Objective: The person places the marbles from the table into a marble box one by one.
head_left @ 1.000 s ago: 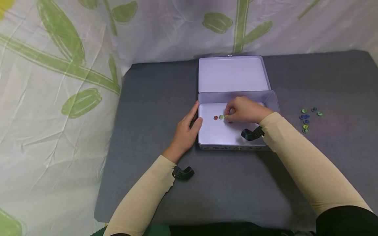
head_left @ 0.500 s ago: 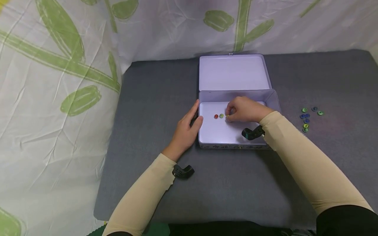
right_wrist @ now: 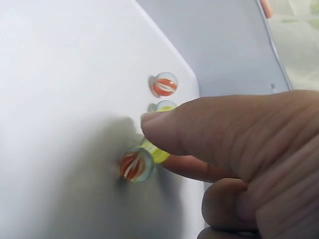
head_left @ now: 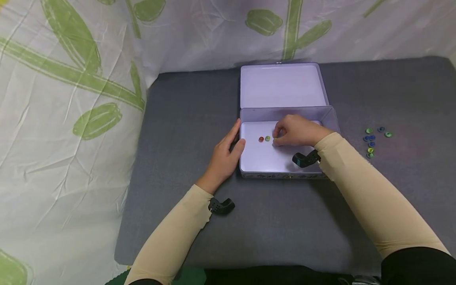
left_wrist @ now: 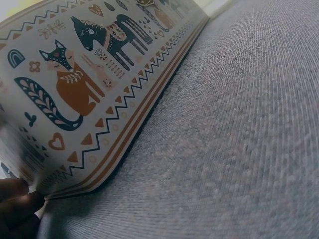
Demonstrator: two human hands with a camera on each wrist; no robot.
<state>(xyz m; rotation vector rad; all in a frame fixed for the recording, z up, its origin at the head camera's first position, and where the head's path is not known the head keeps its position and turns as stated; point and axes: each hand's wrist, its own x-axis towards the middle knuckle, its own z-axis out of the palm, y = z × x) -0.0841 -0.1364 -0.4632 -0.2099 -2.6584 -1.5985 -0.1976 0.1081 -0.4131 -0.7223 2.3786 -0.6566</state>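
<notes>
An open metal tin (head_left: 265, 161) with a white inside lies on the grey table. My left hand (head_left: 221, 159) rests along its left wall, fingers fairly straight outside and thumb at the rim. Inside the tin, my right hand (head_left: 295, 132) pinches a yellow marble (right_wrist: 160, 155) between thumb and index finger, low over the floor. Beside it in the right wrist view is an orange-striped marble (right_wrist: 135, 165), which the hand hides in the head view. A red marble (head_left: 261, 139) and a green marble (head_left: 267, 138) lie to the left of the fingertips; the thumb partly covers the green one in the wrist view.
The tin's hinged lid (head_left: 283, 85) is folded back behind it. Several blue, green and yellow marbles (head_left: 371, 144) lie on the table to the right. A fox-and-horse pattern (left_wrist: 75, 84) decorates the tin's front. A leaf-printed sheet (head_left: 213, 39) hangs behind the table (head_left: 185, 130).
</notes>
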